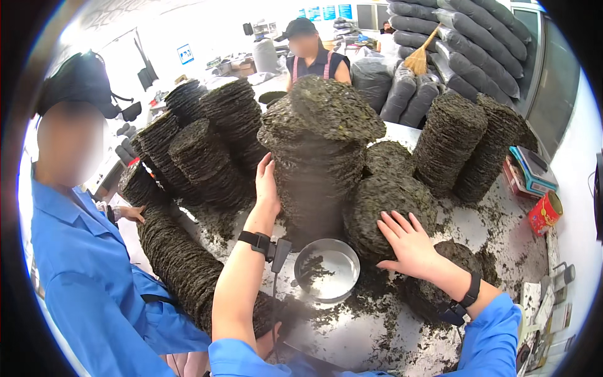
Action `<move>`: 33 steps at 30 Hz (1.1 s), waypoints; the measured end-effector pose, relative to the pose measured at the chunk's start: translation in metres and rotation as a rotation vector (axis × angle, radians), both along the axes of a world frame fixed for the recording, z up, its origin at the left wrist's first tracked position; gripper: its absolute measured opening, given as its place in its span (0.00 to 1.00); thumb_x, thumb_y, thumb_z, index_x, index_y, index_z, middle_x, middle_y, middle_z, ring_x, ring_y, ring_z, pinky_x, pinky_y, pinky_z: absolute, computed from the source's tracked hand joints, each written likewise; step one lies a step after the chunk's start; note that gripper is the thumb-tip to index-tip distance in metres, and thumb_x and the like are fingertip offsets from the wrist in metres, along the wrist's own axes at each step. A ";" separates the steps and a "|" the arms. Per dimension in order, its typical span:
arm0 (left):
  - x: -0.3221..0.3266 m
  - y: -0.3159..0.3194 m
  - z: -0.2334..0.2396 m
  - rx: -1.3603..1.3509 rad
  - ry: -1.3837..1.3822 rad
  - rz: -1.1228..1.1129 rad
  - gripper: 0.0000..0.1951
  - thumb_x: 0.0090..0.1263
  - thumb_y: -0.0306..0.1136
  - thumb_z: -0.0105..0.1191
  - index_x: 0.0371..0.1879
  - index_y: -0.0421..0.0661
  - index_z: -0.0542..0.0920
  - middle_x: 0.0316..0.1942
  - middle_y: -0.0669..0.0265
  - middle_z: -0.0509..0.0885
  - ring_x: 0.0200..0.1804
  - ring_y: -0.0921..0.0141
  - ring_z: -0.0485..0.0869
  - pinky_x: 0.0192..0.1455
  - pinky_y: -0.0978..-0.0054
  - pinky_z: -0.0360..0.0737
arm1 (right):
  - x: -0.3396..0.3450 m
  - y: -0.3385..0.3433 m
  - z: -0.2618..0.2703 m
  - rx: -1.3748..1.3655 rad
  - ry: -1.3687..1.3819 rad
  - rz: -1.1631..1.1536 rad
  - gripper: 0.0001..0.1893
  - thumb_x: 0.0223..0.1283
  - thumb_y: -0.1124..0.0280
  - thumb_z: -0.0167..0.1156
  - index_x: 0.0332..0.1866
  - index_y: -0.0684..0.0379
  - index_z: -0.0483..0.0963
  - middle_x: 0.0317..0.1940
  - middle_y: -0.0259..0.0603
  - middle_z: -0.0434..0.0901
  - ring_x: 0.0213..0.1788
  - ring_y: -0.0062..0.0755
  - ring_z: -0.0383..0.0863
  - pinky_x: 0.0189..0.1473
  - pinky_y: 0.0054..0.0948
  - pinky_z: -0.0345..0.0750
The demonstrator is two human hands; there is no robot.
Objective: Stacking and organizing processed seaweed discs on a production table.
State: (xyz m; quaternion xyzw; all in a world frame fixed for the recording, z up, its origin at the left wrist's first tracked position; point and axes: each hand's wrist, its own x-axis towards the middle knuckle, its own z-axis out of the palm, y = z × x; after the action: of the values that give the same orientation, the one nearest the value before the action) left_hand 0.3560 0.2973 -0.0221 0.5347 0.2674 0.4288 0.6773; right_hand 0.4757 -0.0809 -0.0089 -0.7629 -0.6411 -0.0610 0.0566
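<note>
Tall in the middle of the metal table [358, 330] stands a stack of dark dried seaweed sheets [315, 179], its top sheets wider and uneven. My left hand [267, 184] is upright against the stack's left side, fingers together and palm towards it. To the right, my right hand [405, 242] lies with spread fingers on a lower pile of round seaweed sheets [395, 207]; it grips nothing. A round metal pan [327, 271] with seaweed crumbs sits between my forearms. Both wrists wear black straps with small devices.
A co-worker in blue at left holds a long leaning seaweed roll [183, 259]. More stacks [207, 160] stand behind it, others [450, 141] at back right. A red can [545, 213] and a teal box [532, 169] are at the right edge. Another person stands beyond the table.
</note>
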 end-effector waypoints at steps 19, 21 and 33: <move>0.009 -0.040 0.019 0.155 0.146 0.148 0.27 0.77 0.49 0.48 0.72 0.56 0.65 0.77 0.63 0.62 0.77 0.65 0.59 0.78 0.51 0.47 | 0.006 -0.055 0.008 0.201 -0.024 -0.092 0.47 0.50 0.54 0.74 0.76 0.53 0.61 0.78 0.44 0.57 0.80 0.45 0.53 0.80 0.56 0.47; 0.009 -0.040 0.024 0.135 0.182 0.383 0.28 0.78 0.49 0.48 0.73 0.52 0.63 0.76 0.60 0.63 0.77 0.64 0.60 0.77 0.55 0.53 | 0.002 -0.073 0.012 0.250 -0.021 -0.108 0.43 0.51 0.54 0.73 0.74 0.53 0.64 0.77 0.45 0.59 0.80 0.45 0.54 0.80 0.55 0.47; 0.028 -0.318 0.104 0.770 -0.306 0.407 0.36 0.79 0.35 0.48 0.74 0.32 0.42 0.74 0.42 0.50 0.77 0.56 0.49 0.80 0.58 0.45 | -0.023 -0.251 -0.062 0.060 0.071 -0.345 0.49 0.55 0.37 0.66 0.76 0.55 0.59 0.76 0.46 0.59 0.80 0.48 0.53 0.79 0.58 0.45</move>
State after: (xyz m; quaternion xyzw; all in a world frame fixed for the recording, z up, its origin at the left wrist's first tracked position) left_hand 0.3845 -0.0204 0.0820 0.6146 0.0850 0.6952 0.3630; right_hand 0.4531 -0.3320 -0.0705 -0.8613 -0.4962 -0.0618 0.0905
